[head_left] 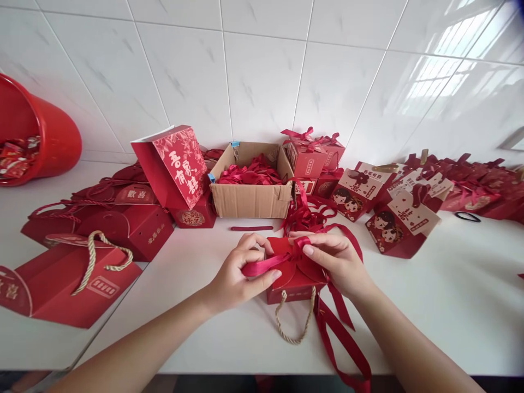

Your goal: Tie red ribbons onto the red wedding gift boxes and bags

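A small red gift box (291, 295) with a petal-folded top and a twisted cord handle (295, 339) stands before me. Red ribbon (266, 266) passes through the top of the box. My left hand (245, 266), at the box's left side, has its fingers curled around a loop of this ribbon. On the other side, my right hand (331, 256) pinches the ribbon over the top, thumb pressed on it. Long ribbon ends (344, 344) trail down to the right, past the table's front edge. Part of the box top is hidden by my fingers.
Behind the box, a cardboard carton (252, 201) holds red ribbons, with a loose ribbon pile (305, 221) beside it. Red gift boxes (102, 273) crowd the left; printed boxes (403, 224) stand at right. A red bucket (61, 131) lies tipped at far left. A tiled wall (266, 82) bounds the back.
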`<state>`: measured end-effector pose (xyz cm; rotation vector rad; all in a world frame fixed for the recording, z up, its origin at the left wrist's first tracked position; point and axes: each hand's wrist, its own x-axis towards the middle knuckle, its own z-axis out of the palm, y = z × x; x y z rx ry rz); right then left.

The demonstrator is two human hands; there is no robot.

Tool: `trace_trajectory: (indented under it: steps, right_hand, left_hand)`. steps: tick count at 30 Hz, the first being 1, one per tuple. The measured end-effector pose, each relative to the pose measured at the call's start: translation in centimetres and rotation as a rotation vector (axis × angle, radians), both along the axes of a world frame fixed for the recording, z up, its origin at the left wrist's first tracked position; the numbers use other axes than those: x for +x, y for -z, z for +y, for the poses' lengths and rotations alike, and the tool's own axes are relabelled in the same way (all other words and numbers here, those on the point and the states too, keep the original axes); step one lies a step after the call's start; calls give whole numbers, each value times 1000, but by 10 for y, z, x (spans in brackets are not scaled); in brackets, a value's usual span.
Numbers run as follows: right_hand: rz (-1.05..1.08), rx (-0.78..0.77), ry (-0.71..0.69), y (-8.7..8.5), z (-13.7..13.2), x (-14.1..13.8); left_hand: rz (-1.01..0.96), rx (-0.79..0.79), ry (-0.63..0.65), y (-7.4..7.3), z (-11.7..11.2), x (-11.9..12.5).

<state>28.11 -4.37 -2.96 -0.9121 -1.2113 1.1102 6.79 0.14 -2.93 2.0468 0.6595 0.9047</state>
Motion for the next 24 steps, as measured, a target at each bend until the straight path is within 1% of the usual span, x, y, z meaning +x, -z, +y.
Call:
trace_trajectory:
  steps: [3,5,9,12,14,16,20,22,24]
  right_hand:
    - [-67,-2,122,3,0,-6]
    - [-123,30,192,5,0,-8]
    - [-201,90,229,9,-1,-8]
    - [-286,155,250,8,-2,-8]
    - [-350,202,263,7,-3,-9]
    - [-399,237,269,5,-5,-11]
    - [-491,279,246,1,-9,-13]
    - [-513,260,205,-1,-10,-14]
    - [-491,217,172,-3,-10,-14]
  left_hand:
    - [3,-7,1,1,0,1]
    - [-1,-33,15,1,0,0]
    - [-52,-129,72,-2,2,-6]
    - [-132,-209,113,-9,5,-10]
    - [-173,-246,145,-16,6,-12]
    - [-175,-239,174,-26,5,-12]
    - [-80,-138,242,-48,-1,-8]
    - [-45,-80,268,-59,-3,-4]
    - [-33,-26,292,-67,-3,1]
